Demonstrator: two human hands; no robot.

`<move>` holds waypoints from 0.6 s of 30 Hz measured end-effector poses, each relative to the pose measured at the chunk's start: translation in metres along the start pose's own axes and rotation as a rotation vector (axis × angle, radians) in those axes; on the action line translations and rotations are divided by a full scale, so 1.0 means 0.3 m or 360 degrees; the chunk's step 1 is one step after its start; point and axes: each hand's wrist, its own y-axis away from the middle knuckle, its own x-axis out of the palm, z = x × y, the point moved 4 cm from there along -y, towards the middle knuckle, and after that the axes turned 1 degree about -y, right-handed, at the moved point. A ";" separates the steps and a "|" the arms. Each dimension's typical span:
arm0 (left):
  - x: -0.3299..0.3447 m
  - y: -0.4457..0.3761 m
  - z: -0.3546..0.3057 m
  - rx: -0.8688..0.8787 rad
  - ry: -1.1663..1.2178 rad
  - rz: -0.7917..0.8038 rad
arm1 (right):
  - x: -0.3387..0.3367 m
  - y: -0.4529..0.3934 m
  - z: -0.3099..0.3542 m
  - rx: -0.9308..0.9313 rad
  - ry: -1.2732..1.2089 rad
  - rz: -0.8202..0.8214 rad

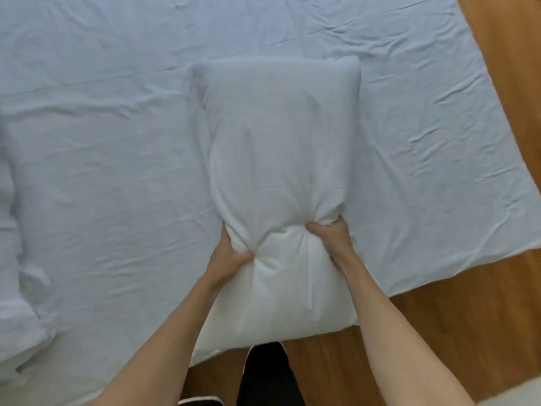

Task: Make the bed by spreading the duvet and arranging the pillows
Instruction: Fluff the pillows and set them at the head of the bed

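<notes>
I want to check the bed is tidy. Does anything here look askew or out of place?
Yes. The pillow lies lengthwise, its near end hanging past the bed edge, pinched in by the left hand and right hand. The duvet is creased all over and bunched at the left edge.

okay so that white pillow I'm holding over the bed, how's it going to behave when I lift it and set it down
The pillow is probably soft and floppy: the fabric puckers deeply where the left hand and right hand have their grip. It looks light for its bulk, held by its sides alone. It should likely slump flat on the duvet, not roll.
</notes>
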 end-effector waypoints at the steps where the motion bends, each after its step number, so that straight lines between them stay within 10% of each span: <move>1: -0.005 0.025 -0.019 0.0015 0.0013 -0.0036 | 0.016 0.031 0.024 -0.0030 -0.0099 0.0025; 18: -0.928 0.950 -0.223 0.0539 0.0406 -0.0761 | 0.494 1.099 0.670 -0.0680 -0.0366 0.0527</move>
